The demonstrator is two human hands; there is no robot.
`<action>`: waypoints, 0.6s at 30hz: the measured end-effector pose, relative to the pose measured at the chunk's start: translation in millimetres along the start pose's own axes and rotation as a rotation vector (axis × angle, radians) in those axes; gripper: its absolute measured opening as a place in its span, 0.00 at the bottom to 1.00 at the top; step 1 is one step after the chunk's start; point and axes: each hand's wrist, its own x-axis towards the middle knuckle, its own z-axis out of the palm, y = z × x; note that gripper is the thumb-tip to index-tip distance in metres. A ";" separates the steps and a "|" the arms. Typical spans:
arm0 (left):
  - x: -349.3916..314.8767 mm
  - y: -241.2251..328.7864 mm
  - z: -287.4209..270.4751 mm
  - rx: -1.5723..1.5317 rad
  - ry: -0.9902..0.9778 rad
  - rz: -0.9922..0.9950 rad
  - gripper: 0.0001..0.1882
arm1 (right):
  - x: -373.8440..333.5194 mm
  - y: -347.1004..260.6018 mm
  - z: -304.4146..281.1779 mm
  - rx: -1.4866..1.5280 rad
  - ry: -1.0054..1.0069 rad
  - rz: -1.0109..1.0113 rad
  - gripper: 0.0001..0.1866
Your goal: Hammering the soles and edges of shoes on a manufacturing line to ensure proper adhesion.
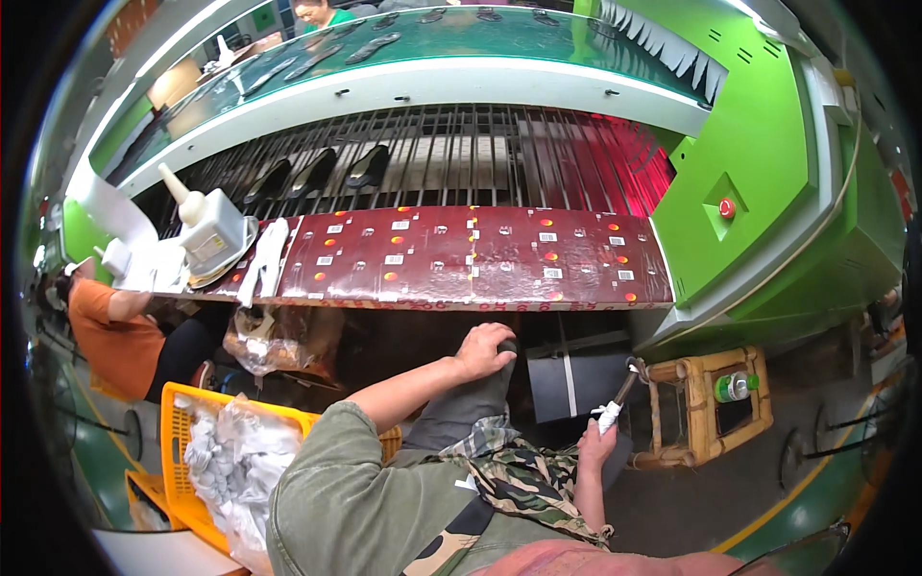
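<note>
My left hand (485, 352) rests over my bent knee, thumb apart from the fingers, holding nothing. Low at my right side, my right hand (595, 447) is closed around the white-wrapped handle of a metal tool (626, 386). Its far end is too small to make out exactly. Ahead of me stretches a ledge (437, 257) covered in patterned dark red sheet. Beyond it, several dark shoes (368, 167) lie on a conveyor of metal rods. A white squeeze bottle (209, 232) with a long nozzle stands at the ledge's left end, beside a flat white item (264, 261).
A yellow crate (176, 432) with white wrapping stands at my left. To the right are a dark panel (576, 379) and a bamboo stool (663, 408) bearing a green-capped bottle (735, 387). The green machine housing (768, 173) carries a red button. Other people sit left and far back.
</note>
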 end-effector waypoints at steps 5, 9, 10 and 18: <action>-22.2 -2.6 18.4 0.142 -0.044 -0.094 0.23 | 12.5 57.1 -7.3 -0.235 0.004 0.088 0.11; -20.7 1.4 14.4 0.184 -0.113 -0.085 0.23 | -7.8 57.5 -1.9 -0.191 0.018 -0.171 0.12; -23.3 1.1 11.7 0.215 -0.106 -0.014 0.23 | -25.1 24.1 4.8 -0.170 -0.002 -0.088 0.13; -17.5 1.9 17.5 0.215 -0.189 -0.068 0.24 | -11.9 95.3 -9.9 -0.321 0.040 -0.073 0.14</action>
